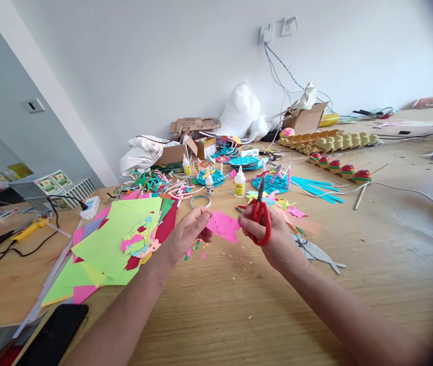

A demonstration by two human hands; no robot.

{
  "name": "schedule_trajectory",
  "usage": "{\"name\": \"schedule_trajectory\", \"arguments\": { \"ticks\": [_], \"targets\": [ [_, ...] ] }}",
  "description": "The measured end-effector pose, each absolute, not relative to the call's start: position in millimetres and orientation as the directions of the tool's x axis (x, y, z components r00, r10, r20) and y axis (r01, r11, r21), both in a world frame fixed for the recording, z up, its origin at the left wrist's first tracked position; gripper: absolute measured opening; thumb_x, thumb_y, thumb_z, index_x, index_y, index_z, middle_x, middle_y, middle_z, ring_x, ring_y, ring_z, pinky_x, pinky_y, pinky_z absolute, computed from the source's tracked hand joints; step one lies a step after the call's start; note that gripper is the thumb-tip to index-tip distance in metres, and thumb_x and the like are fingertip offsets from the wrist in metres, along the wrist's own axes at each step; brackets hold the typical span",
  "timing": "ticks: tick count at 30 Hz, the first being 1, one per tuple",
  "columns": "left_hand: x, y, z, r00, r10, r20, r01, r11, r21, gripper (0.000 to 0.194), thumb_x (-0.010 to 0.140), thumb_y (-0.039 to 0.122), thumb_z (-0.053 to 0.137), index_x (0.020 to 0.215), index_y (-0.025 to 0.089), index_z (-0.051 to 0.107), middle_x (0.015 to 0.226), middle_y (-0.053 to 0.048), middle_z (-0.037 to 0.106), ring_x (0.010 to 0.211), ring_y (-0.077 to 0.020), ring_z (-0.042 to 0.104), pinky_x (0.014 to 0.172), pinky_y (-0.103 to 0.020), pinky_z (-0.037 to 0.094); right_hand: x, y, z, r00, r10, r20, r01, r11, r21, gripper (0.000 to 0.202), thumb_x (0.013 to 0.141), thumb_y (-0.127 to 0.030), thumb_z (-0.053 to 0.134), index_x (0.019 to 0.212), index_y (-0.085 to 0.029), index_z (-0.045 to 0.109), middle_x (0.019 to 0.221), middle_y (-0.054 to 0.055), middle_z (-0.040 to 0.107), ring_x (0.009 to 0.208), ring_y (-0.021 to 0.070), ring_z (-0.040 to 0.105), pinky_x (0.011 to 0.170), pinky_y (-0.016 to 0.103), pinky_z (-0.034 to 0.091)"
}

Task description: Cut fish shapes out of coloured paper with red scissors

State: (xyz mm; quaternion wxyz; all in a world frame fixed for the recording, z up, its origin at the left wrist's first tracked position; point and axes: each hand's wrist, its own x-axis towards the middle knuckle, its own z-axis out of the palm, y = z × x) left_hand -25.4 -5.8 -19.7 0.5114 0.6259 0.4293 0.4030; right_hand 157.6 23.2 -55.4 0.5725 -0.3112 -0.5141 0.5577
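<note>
My left hand (pixel 191 230) pinches the left end of a small bright pink paper piece (pixel 224 226), held above the wooden table. At the paper's right edge, the fingertips of my right hand (pixel 271 231) touch or nearly touch it. Red-handled scissors (pixel 264 223) are held in that right hand, their dark blades pointing up and away. Beyond the hands stand a white glue bottle with a yellow label (pixel 239 183) and a smaller white bottle (pixel 209 183). Tiny paper scraps (pixel 197 249) lie under the pink piece.
Coloured paper sheets (pixel 113 234) with cut shapes lie left, above a black phone (pixel 54 333). Blue strips (pixel 317 188), grey-handled scissors or a fish-shaped piece (pixel 321 252) and egg-carton pieces (pixel 338 142) are right. Cardboard boxes (pixel 170 155) stand at the back; a white cable (pixel 422 190) crosses the right.
</note>
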Motion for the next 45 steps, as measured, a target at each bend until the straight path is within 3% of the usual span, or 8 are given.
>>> {"name": "schedule_trajectory", "arguments": {
  "ticks": [3,8,12,20,27,30,45],
  "targets": [
    [-10,-8,-30,0.323,0.945,0.046,0.073,-0.074,0.995,0.039,0.078,0.055,0.05,0.084,0.017,0.05,0.069,0.001,0.05,0.063,-0.012,0.047,0.062,-0.026,0.039,154,21,-59,-0.035,0.967,0.253,-0.411,0.216,-0.886,0.02,0.07,-0.024,0.07,0.076,-0.019,0.052,0.058,-0.007,0.052,0.049,0.0073,0.044,0.045,0.02,0.031],
    [11,-13,-41,0.155,0.985,0.077,0.21,-0.109,0.972,0.025,0.075,0.041,0.055,0.066,0.017,0.05,0.06,0.002,0.048,0.058,-0.0109,0.042,0.052,-0.023,0.033,145,11,-63,-0.087,0.979,0.186,-0.431,0.132,-0.893,0.022,0.069,-0.025,0.071,0.079,-0.019,0.052,0.063,-0.005,0.055,0.052,0.0081,0.045,0.048,0.021,0.034],
    [8,-10,-43,0.07,0.995,0.07,0.244,-0.085,0.966,0.02,0.073,0.035,0.053,0.063,0.018,0.05,0.059,0.002,0.047,0.058,-0.0111,0.043,0.049,-0.022,0.031,144,8,-62,-0.177,0.971,0.159,-0.34,0.091,-0.936,0.024,0.068,-0.027,0.072,0.077,-0.019,0.052,0.061,-0.005,0.052,0.051,0.0089,0.045,0.047,0.021,0.032],
    [-1,-8,-34,0.088,0.992,0.086,0.202,-0.102,0.974,0.015,0.07,0.028,0.055,0.061,0.017,0.052,0.056,0.004,0.047,0.057,-0.0103,0.045,0.054,-0.022,0.037,149,5,-49,-0.241,0.959,0.151,-0.166,0.113,-0.98,0.026,0.069,-0.036,0.068,0.076,-0.019,0.05,0.063,-0.004,0.053,0.049,0.0086,0.044,0.044,0.02,0.033],
    [-22,-6,-13,0.025,0.996,0.085,-0.147,-0.081,0.986,0.012,0.067,0.025,0.061,0.066,0.016,0.054,0.062,0.002,0.056,0.06,-0.011,0.054,0.061,-0.026,0.048,150,1,-42,-0.5,0.866,0.007,0.152,0.096,-0.984,0.036,0.076,-0.052,0.052,0.061,-0.021,0.043,0.047,-0.005,0.046,0.044,0.0106,0.044,0.044,0.023,0.033],
    [-26,-6,-8,0.013,0.997,0.072,-0.191,-0.068,0.979,0.014,0.066,0.025,0.063,0.065,0.014,0.055,0.064,0.001,0.057,0.059,-0.0103,0.055,0.058,-0.025,0.05,148,1,-46,-0.555,0.832,-0.025,0.244,0.134,-0.96,0.037,0.077,-0.054,0.05,0.06,-0.021,0.043,0.044,-0.005,0.044,0.041,0.0102,0.041,0.043,0.023,0.032],
    [-19,-7,-10,0.083,0.996,-0.009,-0.157,0.022,0.987,0.014,0.063,0.025,0.064,0.064,0.012,0.06,0.059,-0.002,0.062,0.054,-0.012,0.06,0.053,-0.023,0.051,148,-3,-42,-0.596,0.8,-0.072,0.229,0.084,-0.97,0.039,0.074,-0.055,0.052,0.06,-0.021,0.043,0.041,-0.007,0.04,0.038,0.0083,0.037,0.039,0.02,0.026]
  ]
}}
